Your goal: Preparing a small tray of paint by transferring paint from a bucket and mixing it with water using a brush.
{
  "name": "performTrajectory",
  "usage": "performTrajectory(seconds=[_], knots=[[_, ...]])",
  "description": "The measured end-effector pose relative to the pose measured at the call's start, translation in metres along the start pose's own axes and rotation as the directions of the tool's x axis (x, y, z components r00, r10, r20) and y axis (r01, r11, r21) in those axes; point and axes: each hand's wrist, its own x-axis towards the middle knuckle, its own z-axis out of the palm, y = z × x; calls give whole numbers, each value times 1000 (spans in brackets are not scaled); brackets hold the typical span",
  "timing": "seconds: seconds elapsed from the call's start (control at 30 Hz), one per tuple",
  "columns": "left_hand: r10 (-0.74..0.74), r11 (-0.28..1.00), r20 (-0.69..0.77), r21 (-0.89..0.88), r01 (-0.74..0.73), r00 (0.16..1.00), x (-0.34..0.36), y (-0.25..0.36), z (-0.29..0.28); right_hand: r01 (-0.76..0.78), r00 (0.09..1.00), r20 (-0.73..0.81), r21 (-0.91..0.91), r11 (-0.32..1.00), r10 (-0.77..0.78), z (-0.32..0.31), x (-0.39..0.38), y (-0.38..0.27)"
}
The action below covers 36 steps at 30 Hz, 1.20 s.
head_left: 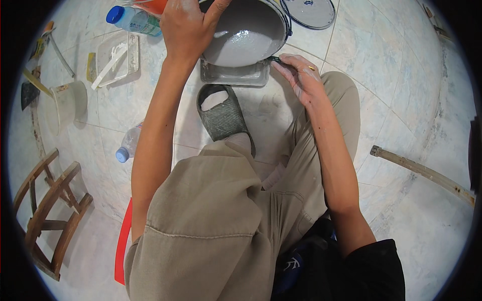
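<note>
A white bucket with glossy grey paint inside is tilted toward me at the top of the view. My left hand, smudged with whitish residue, grips the bucket at its left side. Below the bucket lies a shallow grey tray, partly hidden by it. My right hand, also smudged, is closed on a thin dark handle close to the bucket's lower right edge. The far end of that handle is hidden, so its kind does not show.
A paint-streaked lid lies right of the bucket. To the left are a blue-capped bottle, a white tray with a pale stick, a white pail and another bottle. A wooden frame stands lower left; a long bar lies right.
</note>
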Motion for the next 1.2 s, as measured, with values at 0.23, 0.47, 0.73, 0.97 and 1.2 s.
performTrajectory(seconds=[0.23,0.47,0.73,0.97,1.2], knots=[[-5,1000,-8,5,5,1000,-1,2,0,-5,1000,-3,-6,1000,5,1,-1,-1],[-19,999,-7,-28,19,1000,-2,1,0,-19,1000,1,-5,1000,19,-2,1,1],[2,1000,-8,-9,-2,1000,-2,-1,1,-25,1000,5,-14,1000,25,0,0,0],[4,1000,-8,-23,-4,1000,-2,0,0,-28,1000,8,-4,1000,28,-1,0,1],[-34,999,0,-10,34,999,-2,1,0,-53,999,5,45,998,53,2,-1,-3]])
